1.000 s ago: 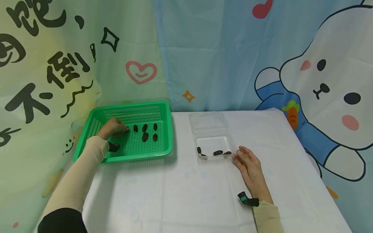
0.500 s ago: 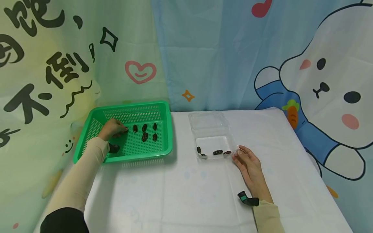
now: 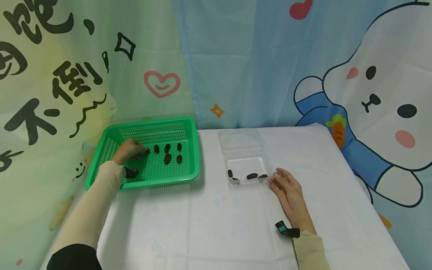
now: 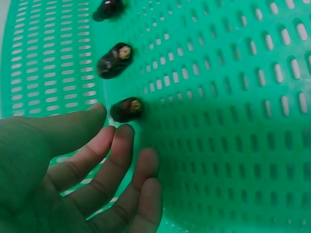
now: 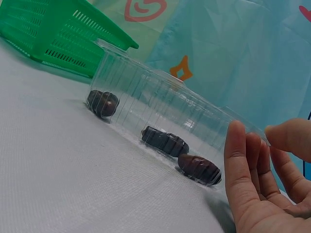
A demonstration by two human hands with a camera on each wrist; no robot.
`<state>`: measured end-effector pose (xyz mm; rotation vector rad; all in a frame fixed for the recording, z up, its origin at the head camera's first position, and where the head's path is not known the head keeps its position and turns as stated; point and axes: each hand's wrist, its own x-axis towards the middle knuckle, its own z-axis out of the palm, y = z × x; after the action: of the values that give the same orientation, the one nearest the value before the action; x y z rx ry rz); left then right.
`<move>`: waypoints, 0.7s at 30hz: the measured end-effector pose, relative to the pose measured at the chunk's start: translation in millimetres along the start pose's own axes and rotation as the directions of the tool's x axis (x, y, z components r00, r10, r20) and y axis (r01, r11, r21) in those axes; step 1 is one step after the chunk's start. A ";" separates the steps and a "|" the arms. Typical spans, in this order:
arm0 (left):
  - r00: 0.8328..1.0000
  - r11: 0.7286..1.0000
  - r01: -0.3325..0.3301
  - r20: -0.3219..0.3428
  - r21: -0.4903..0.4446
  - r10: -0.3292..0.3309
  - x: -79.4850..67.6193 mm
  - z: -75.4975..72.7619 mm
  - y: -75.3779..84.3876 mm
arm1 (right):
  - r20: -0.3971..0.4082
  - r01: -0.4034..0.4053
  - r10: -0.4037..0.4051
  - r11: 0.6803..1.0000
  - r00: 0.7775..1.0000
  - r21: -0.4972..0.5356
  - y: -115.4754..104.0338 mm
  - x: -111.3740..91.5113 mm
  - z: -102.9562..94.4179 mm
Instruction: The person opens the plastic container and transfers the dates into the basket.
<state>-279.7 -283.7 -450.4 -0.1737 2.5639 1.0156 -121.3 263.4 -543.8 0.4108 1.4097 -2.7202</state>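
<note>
Left hand: thumb and fingers parted, just beside a fruit in the green basket; contact, I cannot tell. Right hand: pinching the clear box, open-lidded, more fruit inside. Fruit: dark brown, oval, pale-tipped. Backdrop: black Chinese characters, 不 legible.

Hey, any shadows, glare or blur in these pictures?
Head view: soft shadow beside the green basket on the white cloth; left wrist view: green cast over the left hand, dark fruits slightly blurred; right wrist view: highlights along the clear box, shadow near the right hand.
</note>
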 end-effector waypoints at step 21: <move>0.961 0.955 -0.229 -0.199 -0.187 0.191 -56.2 -35.7 13.4 | -0.013 -0.001 0.001 1.000 1.000 -0.013 0.3 0.3 1.5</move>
<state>-241.8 -299.6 -396.2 -0.0471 2.6754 1.4102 -121.8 262.1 -543.3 0.4293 1.4291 -2.7109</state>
